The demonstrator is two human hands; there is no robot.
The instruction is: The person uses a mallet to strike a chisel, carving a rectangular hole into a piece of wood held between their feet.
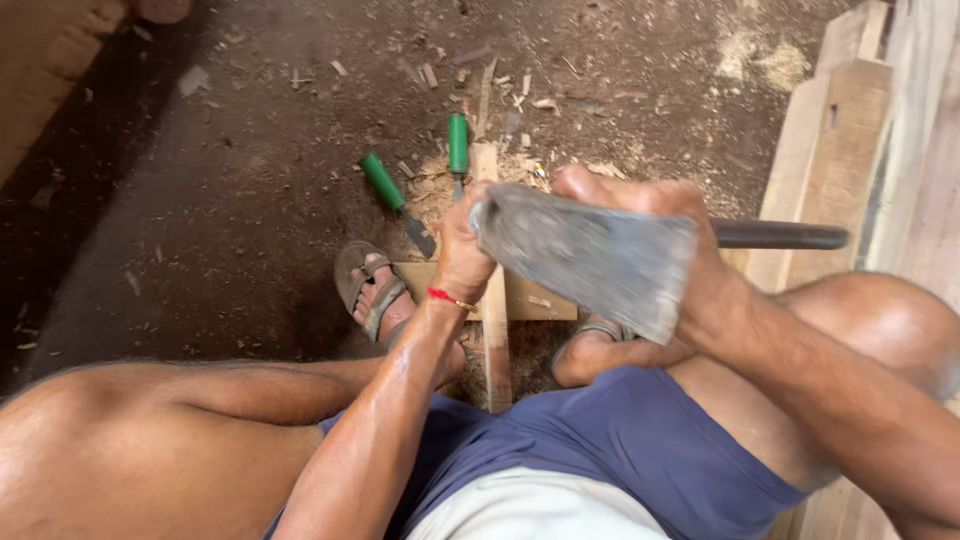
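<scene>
Head view: dirt floor (200, 200), wood chips (500, 90), planks (840, 130).

A woodworking shop, floor-level and rough. Dirt floor (230, 200) dusted with sawdust, wood chips (500, 90) scattered beyond the lath (494, 300). Two green-handled chisels (395, 200) lie just left of that lath's far end. To its right, sawn planks (835, 140) stand stacked. Left of it, more timber (40, 60) at the corner.

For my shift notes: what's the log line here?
right hand: grips hatchet, raised | left hand: on wooden strip | two green-handled chisels on ground
</scene>
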